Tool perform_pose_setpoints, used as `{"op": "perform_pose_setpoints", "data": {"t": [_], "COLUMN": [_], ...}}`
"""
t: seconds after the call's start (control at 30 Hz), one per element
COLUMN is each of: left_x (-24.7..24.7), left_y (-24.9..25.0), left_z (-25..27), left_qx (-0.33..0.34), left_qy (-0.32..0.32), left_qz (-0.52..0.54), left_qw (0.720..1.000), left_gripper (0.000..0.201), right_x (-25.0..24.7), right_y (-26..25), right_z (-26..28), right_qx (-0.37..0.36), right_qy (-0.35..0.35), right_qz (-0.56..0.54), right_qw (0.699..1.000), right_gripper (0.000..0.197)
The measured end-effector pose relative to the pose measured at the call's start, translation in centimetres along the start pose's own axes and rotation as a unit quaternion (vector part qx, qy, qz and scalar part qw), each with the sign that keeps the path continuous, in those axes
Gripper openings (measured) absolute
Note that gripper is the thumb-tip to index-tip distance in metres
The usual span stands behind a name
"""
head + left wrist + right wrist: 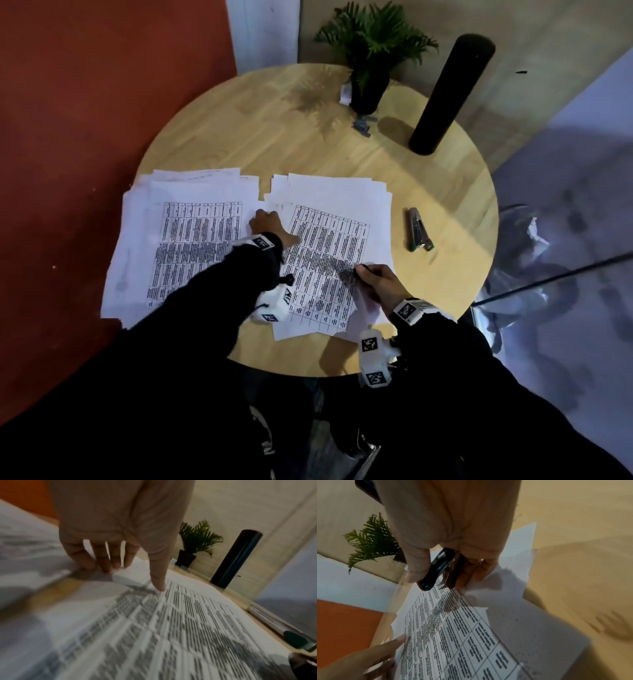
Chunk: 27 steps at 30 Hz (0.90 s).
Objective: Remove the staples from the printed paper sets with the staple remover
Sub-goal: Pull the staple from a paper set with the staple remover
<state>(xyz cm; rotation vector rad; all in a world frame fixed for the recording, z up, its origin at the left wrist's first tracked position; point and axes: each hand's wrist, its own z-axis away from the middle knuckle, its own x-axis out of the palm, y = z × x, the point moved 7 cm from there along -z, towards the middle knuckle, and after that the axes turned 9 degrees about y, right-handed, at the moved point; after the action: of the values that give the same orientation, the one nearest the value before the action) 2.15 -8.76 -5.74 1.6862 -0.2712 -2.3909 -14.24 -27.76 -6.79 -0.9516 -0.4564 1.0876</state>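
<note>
Two paper stacks lie side by side on a round wooden table (pixel 342 144): the left stack (pixel 178 236) at about 9 o'clock on the top, the right stack (pixel 329 260) near the middle toward 6 o'clock, each with a printed grid facing up. The left hand (pixel 265 222) reaches between them at the right stack's upper left corner; in the left wrist view its thumb presses straight down on the print while the fingers (pixel 102 559) curl over the corner's edge, pinching the sheets. The right hand (pixel 376 282) sits on the right stack's 4 o'clock side, clamped round the staple remover (pixel 436 569), a black-handled tool with metal claws. The right wrist view shows thumb on one handle and fingers on the other, claws pointing down just above the print; whether they touch the paper cannot be told. A stapler (pixel 418 229) lies on the bare wood at 3 o'clock, well apart from the right stack. At 12 o'clock stand a potted plant (pixel 371 51) and, to its right, a tall black cylinder (pixel 448 96); a small heap of grey bits (pixel 363 124) lies just before the pot.
</note>
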Motion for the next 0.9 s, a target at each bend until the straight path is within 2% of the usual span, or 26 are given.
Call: {"op": "perform_pose_setpoints", "data": {"t": [0.13,0.23,0.3,0.4,0.57,0.63,0.7,0.8,0.9], "left_x": [1.2,1.7,2.0,2.3,1.2,0.2,-1.6,-5.1,-7.9], "left_y": [0.3,0.2,0.3,0.9,0.6,0.8,1.3,1.5,1.3], "left_z": [0.3,-0.1,-0.2,-0.2,-0.1,0.2,0.9,3.2,5.8], "left_qx": [-0.069,-0.087,-0.086,-0.068,-0.094,-0.068,-0.02,0.034,0.067], "left_qy": [0.024,0.0,-0.017,-0.017,-0.01,0.016,0.071,0.165,0.205], "left_qz": [0.034,0.09,0.125,0.174,0.274,0.3,0.313,0.401,0.489], "left_qw": [0.997,0.992,0.988,0.982,0.957,0.951,0.947,0.9,0.845], "left_gripper": [0.084,0.089,0.087,0.068,0.054,0.043,0.028,0.021,0.025], "right_x": [0.0,-1.1,-1.7,-2.5,-3.2,-4.1,-5.2,-5.1,-4.6], "right_y": [0.9,2.3,3.2,3.1,2.6,2.5,1.7,-1.5,-6.0], "right_z": [-0.4,-1.4,-2.2,-2.1,-1.8,-2.1,-2.0,-1.7,-1.3], "right_qx": [0.013,0.017,0.015,0.018,0.043,0.041,0.039,0.022,-0.012], "right_qy": [0.012,0.047,0.05,0.059,0.063,0.099,0.142,0.118,0.067], "right_qz": [0.001,0.03,0.06,0.058,0.012,0.003,-0.007,-0.138,-0.235], "right_qw": [1.0,0.998,0.997,0.996,0.997,0.994,0.989,0.983,0.969], "right_gripper": [0.027,0.019,0.039,0.053,0.031,0.024,0.027,0.025,0.02]}}
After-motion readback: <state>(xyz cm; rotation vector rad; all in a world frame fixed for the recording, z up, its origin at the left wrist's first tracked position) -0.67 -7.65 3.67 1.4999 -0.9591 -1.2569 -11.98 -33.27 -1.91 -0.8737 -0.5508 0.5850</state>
